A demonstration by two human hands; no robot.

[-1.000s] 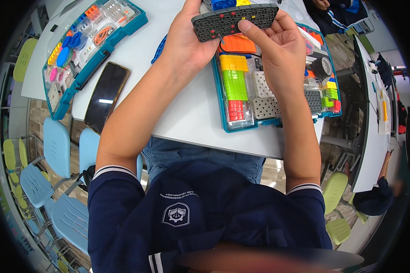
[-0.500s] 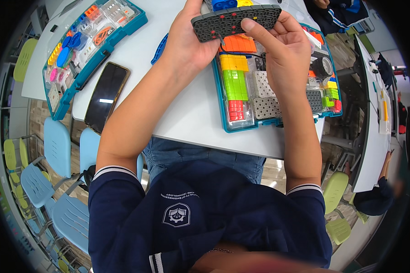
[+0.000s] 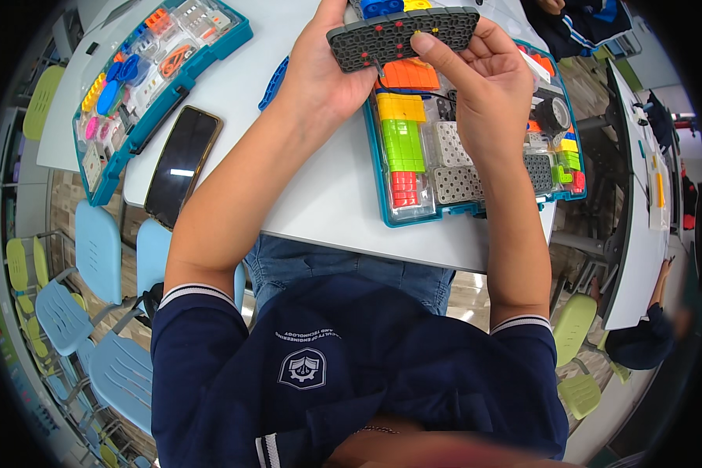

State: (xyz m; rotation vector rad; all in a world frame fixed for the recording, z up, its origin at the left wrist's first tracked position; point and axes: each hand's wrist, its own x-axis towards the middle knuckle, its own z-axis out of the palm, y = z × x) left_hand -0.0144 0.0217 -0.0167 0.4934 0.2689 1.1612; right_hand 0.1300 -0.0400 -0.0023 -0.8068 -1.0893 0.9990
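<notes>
Both hands hold up a dark grey perforated building plate with red and yellow pins in its holes. Blue and yellow pieces show behind its upper edge, partly cut off by the picture's rim. At the plate's left end, my left hand grips it with the fingers mostly hidden behind. My right hand holds the right part, its thumb pressed on the plate's face near the yellow pins and the other fingers curled behind the end. A dark cable hangs beneath the plate.
Under my hands an open teal parts box holds yellow, green, red and grey pieces and a black wheel. A second teal box lies left, beside a phone on the white table. Blue chairs stand left; another person is at right.
The held plate has shifted very slightly to the left. My right thumb has slid a little left and down on its face, uncovering more of the yellow pins.
</notes>
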